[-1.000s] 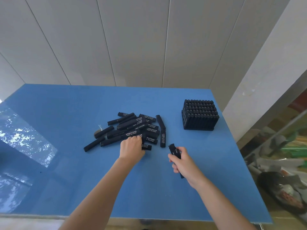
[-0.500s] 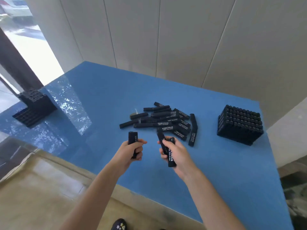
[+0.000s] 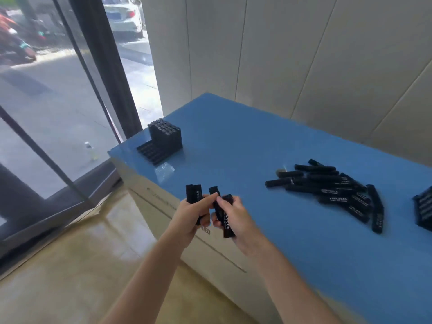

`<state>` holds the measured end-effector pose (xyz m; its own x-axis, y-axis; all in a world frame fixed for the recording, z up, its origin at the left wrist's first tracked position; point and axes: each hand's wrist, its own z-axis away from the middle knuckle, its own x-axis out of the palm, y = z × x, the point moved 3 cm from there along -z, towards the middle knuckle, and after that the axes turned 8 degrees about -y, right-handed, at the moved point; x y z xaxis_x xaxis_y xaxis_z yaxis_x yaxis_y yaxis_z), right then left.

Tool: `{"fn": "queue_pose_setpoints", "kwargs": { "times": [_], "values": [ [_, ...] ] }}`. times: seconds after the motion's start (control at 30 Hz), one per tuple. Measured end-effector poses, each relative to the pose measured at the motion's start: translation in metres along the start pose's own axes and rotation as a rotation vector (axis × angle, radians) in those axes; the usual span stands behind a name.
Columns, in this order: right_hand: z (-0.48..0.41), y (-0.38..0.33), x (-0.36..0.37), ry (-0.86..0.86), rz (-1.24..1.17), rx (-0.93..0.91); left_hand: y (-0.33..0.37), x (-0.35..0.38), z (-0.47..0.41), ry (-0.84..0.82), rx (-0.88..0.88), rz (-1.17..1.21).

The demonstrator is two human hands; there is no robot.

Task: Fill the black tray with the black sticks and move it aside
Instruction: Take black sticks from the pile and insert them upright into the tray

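Your left hand (image 3: pixel 192 212) is curled round two sticks (image 3: pixel 193 194), held upright side by side, with their top ends standing above your fingers. Your right hand (image 3: pixel 237 217) grips more sticks (image 3: pixel 225 220), at least two, tilted so the tops lean toward your left thumb; one of them carries white lettering down its side. The two hands sit close together, and I cannot tell whether the left thumb touches the nearest stick of the right hand. Both hands hang above the near edge of the table (image 3: pixel 245 146), which is blue.

To your right, a loose pile (image 3: pixel 327 188) of sticks lies flat on the table, crossing one another, some with white lettering facing up. Well apart from it, on the far left corner of the table, stands the tray (image 3: pixel 149 152): its back rows are packed with upright sticks, while its front rows are low and open. A second tray (image 3: pixel 423 211) shows at the right edge of the view, cut off, just beside the pile.

Left of the table is a large window (image 3: pixel 46 113), with a car (image 3: pixel 124 17) and a small bottle (image 3: pixel 90 150) outside. A pale panelled wall (image 3: pixel 304 54) rises behind the table.
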<state>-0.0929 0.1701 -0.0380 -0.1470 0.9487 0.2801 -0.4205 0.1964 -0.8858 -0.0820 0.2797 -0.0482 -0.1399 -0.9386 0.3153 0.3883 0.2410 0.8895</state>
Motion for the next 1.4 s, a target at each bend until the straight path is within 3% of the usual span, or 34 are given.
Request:
{"fn": "queue_pose_setpoints", "kwargs": {
  "times": [0.27,0.5,0.7,0.9,1.2,1.4],
  "values": [
    [-0.051,0.010,0.118,-0.015,-0.045,0.037,0.043,-0.154,0.027,0.170,0.103,0.032],
    [-0.119,-0.001,0.149,0.096,-0.308,0.024,0.069,-0.228,0.014,0.259,0.159,0.062],
    [-0.187,-0.022,0.161,0.148,-0.369,-0.139,0.096,-0.265,-0.042,0.220,0.116,-0.013],
    [-0.235,-0.044,0.148,0.304,0.135,-0.277,0.137,-0.296,-0.105,0.179,0.092,-0.019],
    [-0.271,-0.048,0.154,0.541,0.546,-0.441,0.154,-0.320,-0.175,0.061,0.013,-0.087],
    [-0.289,-0.048,0.168,0.724,0.666,-0.513,0.171,-0.324,-0.213,-0.101,-0.043,-0.129]
  ]
}}
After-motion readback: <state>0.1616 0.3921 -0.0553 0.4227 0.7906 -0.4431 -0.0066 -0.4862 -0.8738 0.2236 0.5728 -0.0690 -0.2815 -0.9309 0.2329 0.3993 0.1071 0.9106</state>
